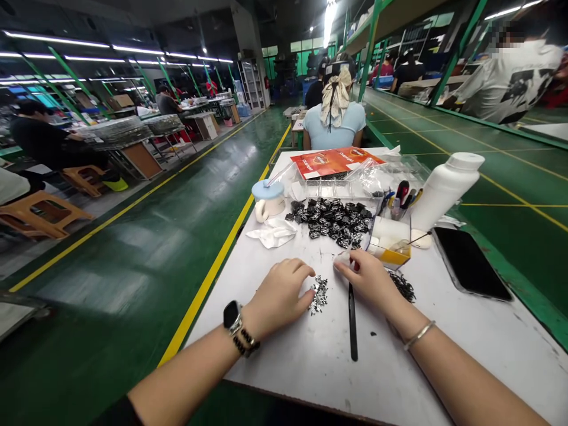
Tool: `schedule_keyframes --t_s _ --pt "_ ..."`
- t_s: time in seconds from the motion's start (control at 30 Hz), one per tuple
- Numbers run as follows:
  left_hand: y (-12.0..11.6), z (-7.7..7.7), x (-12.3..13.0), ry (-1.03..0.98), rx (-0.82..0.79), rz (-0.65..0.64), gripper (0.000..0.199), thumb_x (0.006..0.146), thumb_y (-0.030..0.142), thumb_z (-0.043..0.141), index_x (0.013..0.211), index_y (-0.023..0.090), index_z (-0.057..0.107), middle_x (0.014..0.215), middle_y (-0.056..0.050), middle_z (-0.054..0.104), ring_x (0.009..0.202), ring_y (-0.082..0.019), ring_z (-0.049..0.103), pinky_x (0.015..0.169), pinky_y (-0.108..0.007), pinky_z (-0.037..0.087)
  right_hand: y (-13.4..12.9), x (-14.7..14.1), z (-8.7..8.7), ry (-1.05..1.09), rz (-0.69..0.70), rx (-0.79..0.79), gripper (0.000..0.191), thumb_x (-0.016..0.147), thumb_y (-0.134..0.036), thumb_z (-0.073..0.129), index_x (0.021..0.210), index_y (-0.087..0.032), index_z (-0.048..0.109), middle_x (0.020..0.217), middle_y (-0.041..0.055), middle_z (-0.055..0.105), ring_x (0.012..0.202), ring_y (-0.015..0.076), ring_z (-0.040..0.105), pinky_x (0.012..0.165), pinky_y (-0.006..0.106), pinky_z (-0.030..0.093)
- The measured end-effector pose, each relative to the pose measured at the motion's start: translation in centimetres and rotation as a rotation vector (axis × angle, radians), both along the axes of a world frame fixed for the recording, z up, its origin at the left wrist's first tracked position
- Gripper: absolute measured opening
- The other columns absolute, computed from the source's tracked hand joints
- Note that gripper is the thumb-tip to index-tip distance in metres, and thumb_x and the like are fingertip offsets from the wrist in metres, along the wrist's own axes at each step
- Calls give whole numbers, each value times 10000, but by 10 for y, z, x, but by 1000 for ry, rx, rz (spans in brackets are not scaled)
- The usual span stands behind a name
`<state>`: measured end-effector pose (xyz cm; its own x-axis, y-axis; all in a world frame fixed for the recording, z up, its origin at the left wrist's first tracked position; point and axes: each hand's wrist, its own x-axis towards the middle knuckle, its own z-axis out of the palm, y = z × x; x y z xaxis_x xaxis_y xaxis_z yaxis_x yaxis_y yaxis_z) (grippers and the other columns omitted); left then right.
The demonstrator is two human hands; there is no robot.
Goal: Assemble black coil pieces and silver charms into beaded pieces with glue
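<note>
My left hand (284, 296) rests on the white table (288, 367), its thumb and fingers apart at the edge of a pile of small silvery pieces (318, 296). My right hand (366, 273) is closed near the table's middle, with white material (342, 258) at its fingertips and a bit of red between the fingers; what exactly it grips is unclear. A thin black tool (352, 325) lies below that hand. Small dark pieces (402, 286) sit beside the right wrist. Farther back is a heap of shiny black parts (337, 219).
A lidded cup (268, 200) and crumpled tissue (271, 233) stand at the back left. On the right are a tool box (393, 259), a white bottle (446, 192) and a phone (473, 263). A person (335, 121) sits beyond the table, facing away.
</note>
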<state>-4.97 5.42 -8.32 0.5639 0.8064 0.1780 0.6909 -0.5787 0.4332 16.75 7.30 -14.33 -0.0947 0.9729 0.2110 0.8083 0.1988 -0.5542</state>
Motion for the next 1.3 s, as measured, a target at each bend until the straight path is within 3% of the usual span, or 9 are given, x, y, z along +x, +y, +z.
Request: schedule_keyframes --t_s 0.1,0.23,0.37,0.47,0.6,0.77,0.93,1.13,1.3 --pt "29 -3 6 22 -3 23 180 762 200 647 940 186 619 974 -62 662 959 -262 597 889 -450 444 -1 3 -3 -26 -14 16 330 880 -446 491 670 -194 453 691 26 527 654 168 466 592 276 328" --pt "55 -7 -13 1 9 203 120 820 243 581 918 177 605 891 -50 655 870 -227 599 804 -397 460 -1 4 -5 -48 -36 41 350 885 -457 482 656 -199 421 672 27 512 635 168 453 574 277 317" --pt "66 -11 -35 23 -11 300 96 821 253 567 862 177 608 813 -29 636 753 -192 579 694 -331 453 1 3 -8 -53 -42 59 356 889 -478 469 670 -198 445 668 31 507 631 171 459 568 283 321" --pt "68 -13 -39 50 -20 316 91 812 255 571 834 174 607 799 -27 626 724 -184 564 664 -318 437 -3 3 -11 -52 -45 57 348 878 -522 474 847 -181 536 751 49 551 626 171 484 580 296 356" --pt "65 -17 -35 67 -12 284 97 823 263 565 857 181 603 820 -24 628 744 -183 568 692 -327 435 -16 9 -8 -90 -129 81 565 816 -645 495 1105 -159 497 851 74 580 610 181 517 568 313 387" --pt "63 -16 -16 94 6 140 76 840 256 556 866 192 588 840 -19 653 784 -181 604 794 -374 446 -28 15 4 -111 -94 129 392 875 -572 424 875 -192 520 764 58 561 639 191 533 590 320 395" --pt "89 -9 19 203 65 -55 134 790 223 597 920 195 613 945 -52 641 920 -231 594 843 -389 452 -30 13 9 -158 -69 114 278 888 -461 445 796 -204 500 723 29 544 609 180 527 562 303 370" --pt "124 -28 45 281 117 36 114 840 206 564 915 125 596 920 -77 607 837 -203 588 717 -355 494 -32 11 12 -155 -52 165 271 899 -428 440 784 -195 520 699 29 532 594 165 514 547 290 357" --pt "113 -33 30 236 166 47 41 799 149 555 808 145 595 816 -59 620 719 -174 591 646 -315 503 -33 14 16 -112 -36 167 276 907 -415 428 795 -189 538 697 32 530 608 166 491 579 305 368"
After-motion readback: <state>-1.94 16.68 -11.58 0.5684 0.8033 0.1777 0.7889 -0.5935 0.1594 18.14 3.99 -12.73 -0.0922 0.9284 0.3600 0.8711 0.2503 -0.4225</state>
